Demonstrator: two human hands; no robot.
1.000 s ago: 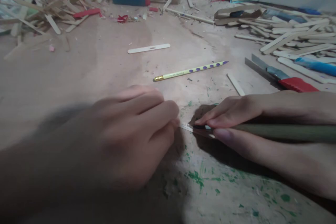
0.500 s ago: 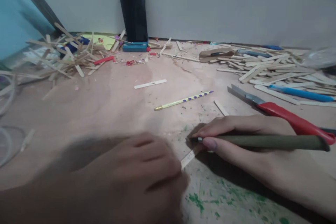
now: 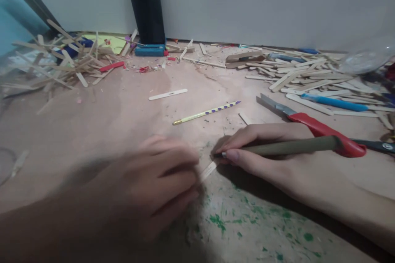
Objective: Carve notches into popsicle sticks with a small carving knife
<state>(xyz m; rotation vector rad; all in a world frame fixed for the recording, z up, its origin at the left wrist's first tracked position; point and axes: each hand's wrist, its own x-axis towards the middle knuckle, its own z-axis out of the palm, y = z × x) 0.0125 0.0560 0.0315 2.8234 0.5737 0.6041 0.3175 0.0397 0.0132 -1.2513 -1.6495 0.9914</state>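
My right hand (image 3: 262,152) pinches a slim tool (image 3: 293,146) with an olive-green handle and a small metal collar. Its tip, mostly hidden by my fingers, is at a pale craft stick (image 3: 209,171) lying on the table. My left hand (image 3: 160,181) is curled and smeared by motion; its fingers close at the stick's near-left end, and their tips are hidden. Just beyond both hands lie a yellow pencil with purple dots (image 3: 206,113) and another craft stick (image 3: 168,94). A short stick piece (image 3: 245,118) shows behind my right hand.
Red-handled cutters (image 3: 324,131) lie behind my right hand, over a dark-handled tool (image 3: 373,145). Loose craft sticks (image 3: 321,76) with a blue pen (image 3: 336,102) fill the far right. Another stick heap (image 3: 69,59) stands far left. A blue block (image 3: 150,50) sits by the wall.
The view has shifted slightly, so everything appears further left and a little higher. My right hand keeps its hold on the tool. My left hand is blurrier, its fingers slightly changed in pose.
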